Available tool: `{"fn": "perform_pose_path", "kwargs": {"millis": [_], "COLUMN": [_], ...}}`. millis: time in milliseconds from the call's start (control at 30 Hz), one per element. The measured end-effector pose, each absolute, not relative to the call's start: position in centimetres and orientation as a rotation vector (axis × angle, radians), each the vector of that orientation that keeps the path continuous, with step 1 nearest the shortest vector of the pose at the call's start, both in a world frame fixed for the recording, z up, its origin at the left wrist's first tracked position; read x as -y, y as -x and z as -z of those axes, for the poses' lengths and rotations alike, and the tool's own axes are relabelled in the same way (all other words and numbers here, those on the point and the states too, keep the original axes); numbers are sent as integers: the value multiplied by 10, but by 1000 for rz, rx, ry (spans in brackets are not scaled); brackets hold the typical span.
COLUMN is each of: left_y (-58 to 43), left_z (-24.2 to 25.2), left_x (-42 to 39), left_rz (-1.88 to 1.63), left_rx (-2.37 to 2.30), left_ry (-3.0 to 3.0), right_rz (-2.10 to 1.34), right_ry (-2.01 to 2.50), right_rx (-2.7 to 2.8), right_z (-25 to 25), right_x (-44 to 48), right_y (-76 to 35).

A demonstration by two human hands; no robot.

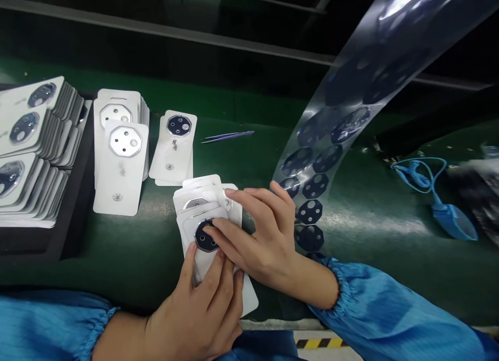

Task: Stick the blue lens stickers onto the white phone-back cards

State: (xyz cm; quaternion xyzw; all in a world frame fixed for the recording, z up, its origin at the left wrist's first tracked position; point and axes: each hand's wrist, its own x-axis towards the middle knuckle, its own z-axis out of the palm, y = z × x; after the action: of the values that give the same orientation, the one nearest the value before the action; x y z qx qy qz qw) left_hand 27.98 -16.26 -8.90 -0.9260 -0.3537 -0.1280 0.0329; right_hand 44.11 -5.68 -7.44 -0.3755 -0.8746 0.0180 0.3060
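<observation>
A pile of white phone back covers point(208, 197) lies in front of me. My left hand point(202, 309) grips the top cover from its near end, fingers curled over its face and tips by the camera area. On that camera area sits a dark octagonal film sticker point(203, 238) with round holes. My right hand point(261, 236) reaches in from the right, its thumb and index finger pinched on the sticker's right side; the other fingers are spread above the pile. The fingers hide part of the sticker and the lower cover.
Stacked covers point(23, 187) fill a black tray point(72, 221) at left. Another cover stack point(120, 179) and a few covers with dark stickers point(173, 163) lie nearby. Tweezers point(228, 137) lie beyond. A clear sticker strip point(323, 127) hangs at right, near a blue wrist strap point(452, 221).
</observation>
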Motion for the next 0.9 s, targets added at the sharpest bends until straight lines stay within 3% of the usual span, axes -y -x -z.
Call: {"fn": "perform_pose_path", "kwargs": {"millis": [100, 400, 900], "left_y": [-279, -278, -263], "left_z": [88, 85, 65], "left_x": [163, 162, 174], "left_rz": [382, 266, 434], "left_rx": [1088, 1066, 903], "left_ry": [2851, 2823, 2703], "right_rz": [34, -304, -268], "right_ry": [1070, 1316, 1098], "right_rx": [2271, 2358, 2203], "right_z": [79, 86, 78], "right_x": [56, 39, 45], "right_y": [-445, -437, -441]}}
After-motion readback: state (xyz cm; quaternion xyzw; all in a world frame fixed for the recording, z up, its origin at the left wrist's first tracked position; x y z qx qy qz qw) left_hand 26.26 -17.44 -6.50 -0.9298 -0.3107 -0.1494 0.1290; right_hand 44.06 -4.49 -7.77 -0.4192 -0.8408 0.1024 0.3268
